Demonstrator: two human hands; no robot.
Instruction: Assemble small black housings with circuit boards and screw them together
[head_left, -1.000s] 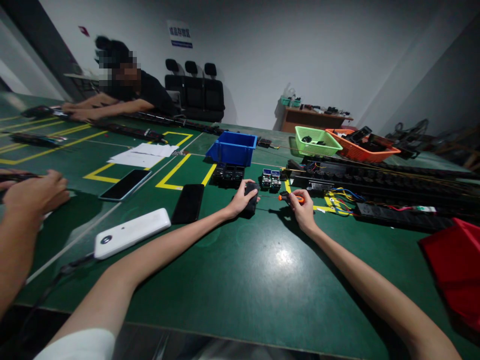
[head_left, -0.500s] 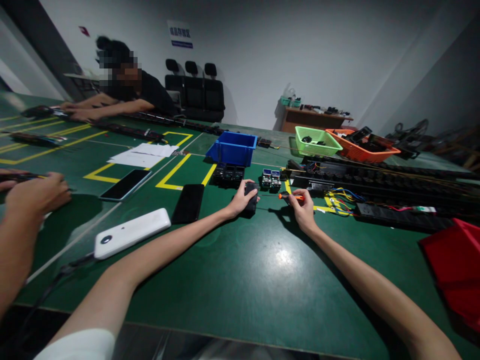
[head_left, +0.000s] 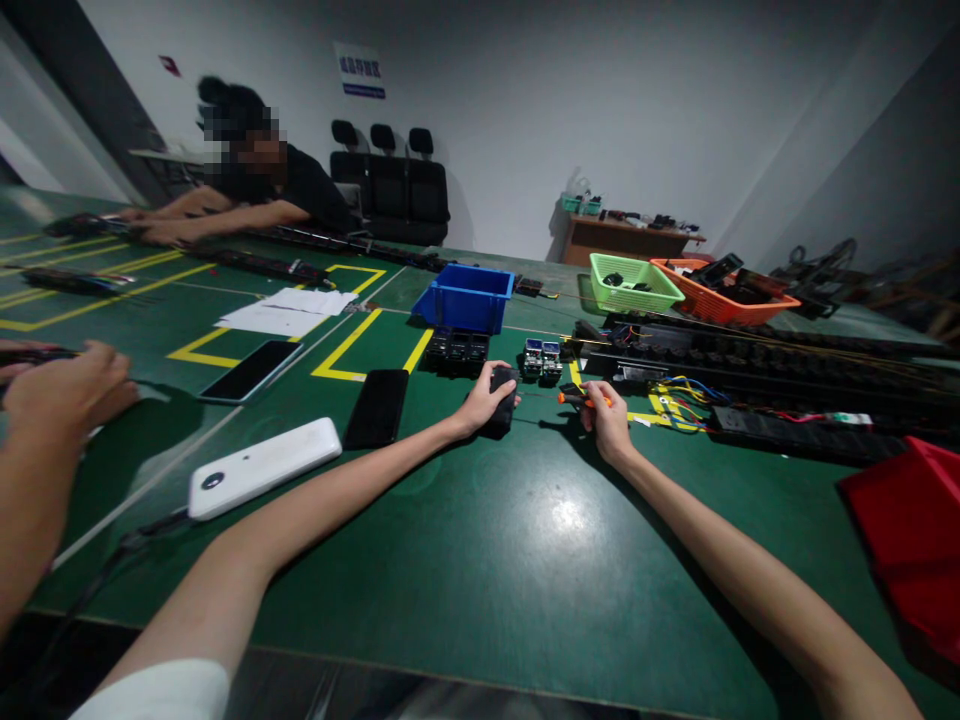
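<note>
My left hand (head_left: 481, 398) is closed around a small black box-shaped part (head_left: 502, 408), held on the green table. In my right hand (head_left: 606, 416) is a screwdriver (head_left: 574, 398) with an orange and black handle. Its thin shaft points left toward the black part; whether the tip touches it I cannot tell. Just beyond the hands stand two small modules (head_left: 541, 358) with blue tops and metallic sides. A row of black modules (head_left: 456, 347) sits behind my left hand, in front of a blue bin (head_left: 472, 295).
A dark phone (head_left: 376, 408), a light-edged phone (head_left: 252, 371) and a white device with a cable (head_left: 264, 468) lie left. Long black rails with wires (head_left: 675, 345), green (head_left: 636, 288) and orange baskets (head_left: 724, 298) and a red bin (head_left: 911, 530) are right. Co-workers' hands (head_left: 82, 390) work at left.
My right hand has shifted its grip slightly on the screwdriver handle. My left hand and the black part stay nearly in place. The nearby co-worker's hands moved slightly left.
</note>
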